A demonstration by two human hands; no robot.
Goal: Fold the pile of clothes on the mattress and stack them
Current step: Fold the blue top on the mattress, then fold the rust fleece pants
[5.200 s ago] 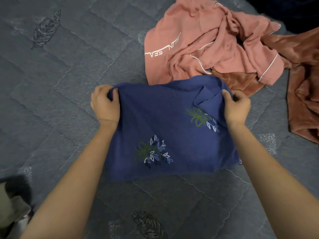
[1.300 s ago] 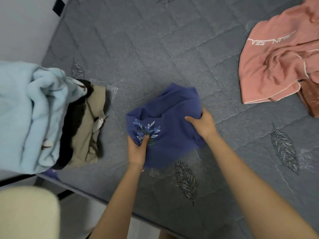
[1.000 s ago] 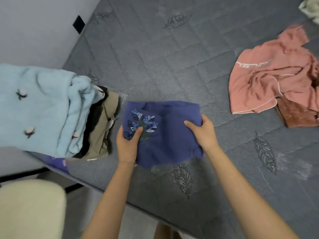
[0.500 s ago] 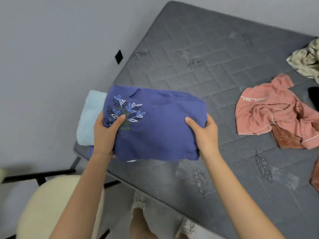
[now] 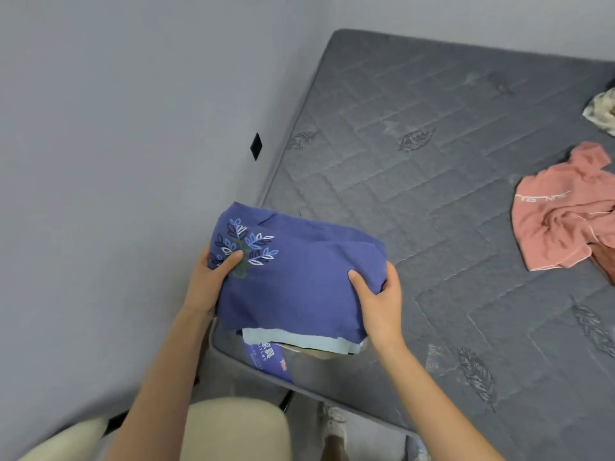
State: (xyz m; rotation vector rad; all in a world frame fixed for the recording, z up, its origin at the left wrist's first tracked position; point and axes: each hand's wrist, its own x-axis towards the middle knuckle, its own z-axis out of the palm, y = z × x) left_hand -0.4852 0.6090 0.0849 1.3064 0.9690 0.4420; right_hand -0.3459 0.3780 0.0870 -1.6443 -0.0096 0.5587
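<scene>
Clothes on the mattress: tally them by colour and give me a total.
Dark blue garment: 1
Light blue garment: 1
Pink garment: 1
Brown garment: 1
Cream patterned garment: 1
Total: 5 plainly visible; more may lie hidden under the blue ones.

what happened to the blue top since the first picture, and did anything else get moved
The blue garment, spread flat five seconds ago, was folded into a bundle and carried left to the mattress corner. It is now held over the light blue garment on the stack. The left hand and right hand still grip its sides. The pink garment stayed crumpled and unfolded.
</scene>
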